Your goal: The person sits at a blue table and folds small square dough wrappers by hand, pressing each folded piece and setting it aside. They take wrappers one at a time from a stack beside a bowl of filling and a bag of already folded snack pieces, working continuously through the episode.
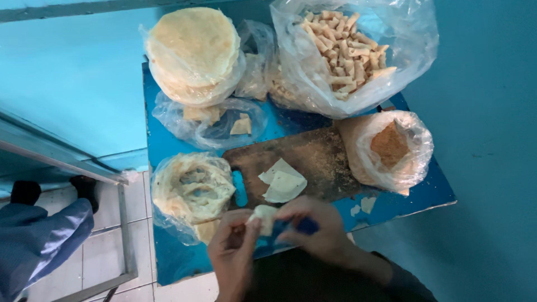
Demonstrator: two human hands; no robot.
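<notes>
I work over the blue table [168, 145], crowded with clear bags: rolled sticks [347, 50], a floppy stack of round wrappers [193, 47], brown crumbs [390, 145]. On the worn board [319, 156] lie cut pale pieces [283, 182]. My left hand [232, 251] and right hand [316, 229] pinch one soft wrapper piece [264, 215] at the near edge; I'd tuck it evenly without tearing.
</notes>
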